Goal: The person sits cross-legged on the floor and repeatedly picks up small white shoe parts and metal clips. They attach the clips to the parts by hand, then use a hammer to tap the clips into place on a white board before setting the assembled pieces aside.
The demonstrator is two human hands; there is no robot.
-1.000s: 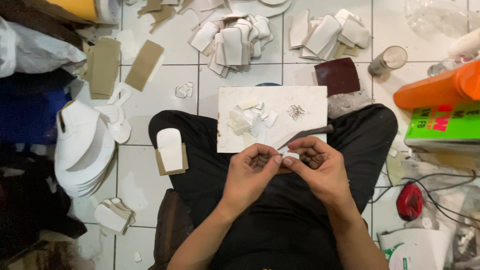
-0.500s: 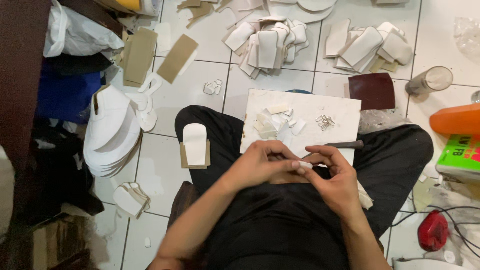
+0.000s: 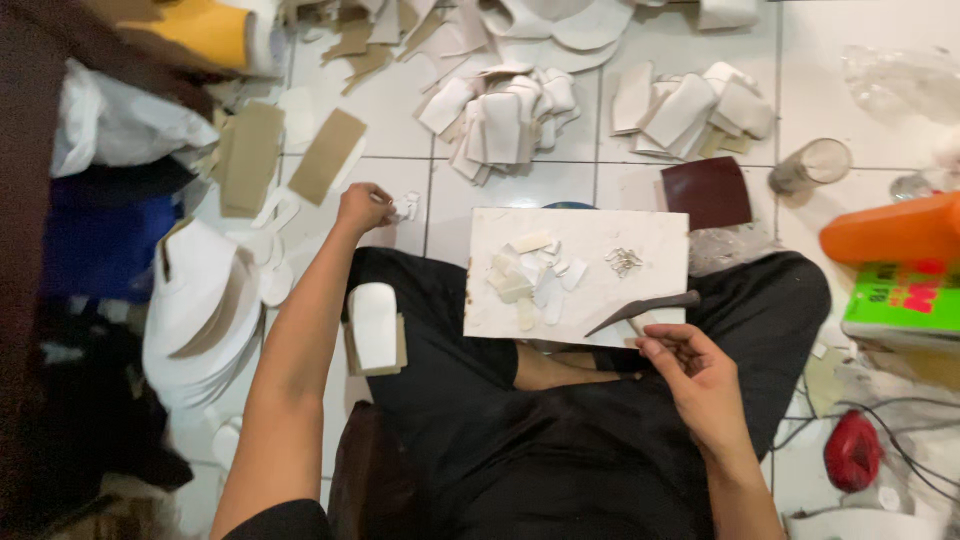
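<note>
Change since earlier: both hands were meeting over the lap; now the left hand [image 3: 362, 208] is stretching out to the upper left of centre, while the right hand [image 3: 700, 380] is staying low at the right.
Left hand: its fingers are closing on a small white scrap [image 3: 404, 207] on the tiled floor [image 3: 470, 195]; whether they are pinching it yet, I cannot tell.
Lap piece: a white shaped piece on brown backing [image 3: 374, 326] is resting on the left thigh, loose.
Board: a white cutting board [image 3: 640, 285] is lying across the lap, carrying white offcuts [image 3: 530, 280] and small metal bits [image 3: 624, 261].
Right hand: its fingers are curling loosely around the handle end of a dark blade tool [image 3: 645, 311].
Risk: leaning leftward is likely tilting the board, so the offcuts could be sliding off; the loosely held blade could be slipping toward the leg.
</note>
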